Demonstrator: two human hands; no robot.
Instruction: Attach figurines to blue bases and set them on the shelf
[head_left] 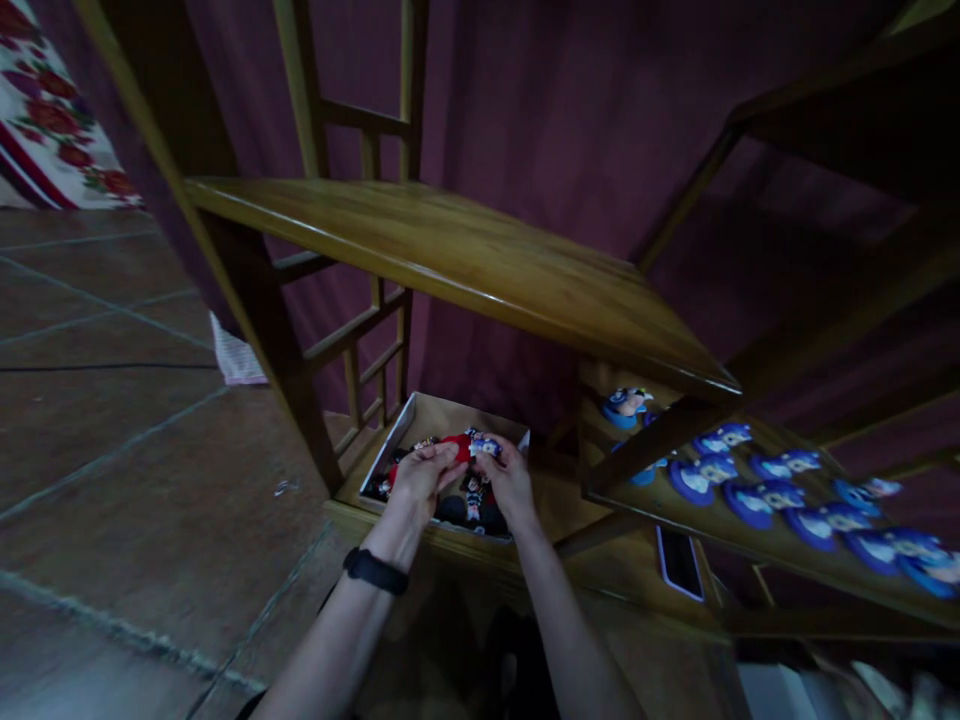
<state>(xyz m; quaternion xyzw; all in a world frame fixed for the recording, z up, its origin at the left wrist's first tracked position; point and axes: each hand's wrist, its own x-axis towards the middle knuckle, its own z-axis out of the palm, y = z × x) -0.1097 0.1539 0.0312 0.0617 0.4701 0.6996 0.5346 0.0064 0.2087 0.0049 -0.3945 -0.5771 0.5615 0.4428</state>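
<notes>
Both hands meet over an open cardboard box point(390, 450) on the lowest shelf. Between them is a small figurine point(459, 446) with a red part and a blue-and-white part. My left hand point(421, 480), with a black band on its wrist, closes on the red end. The fingers of my right hand point(511, 485) pinch the blue-and-white end. Under the hands, inside the box, lie several dark figurines with red and white details, one of them a black-and-white figurine point(475, 497). My fingers hide part of the held figurine and of the box's contents.
A wooden shelf board point(450, 240) passes above the hands. To the right, several blue-based figurines point(701, 478) stand on another shelf, with a phone point(680, 562) lying below. An upright post point(255, 300) borders the left side, beside the tiled floor point(112, 450).
</notes>
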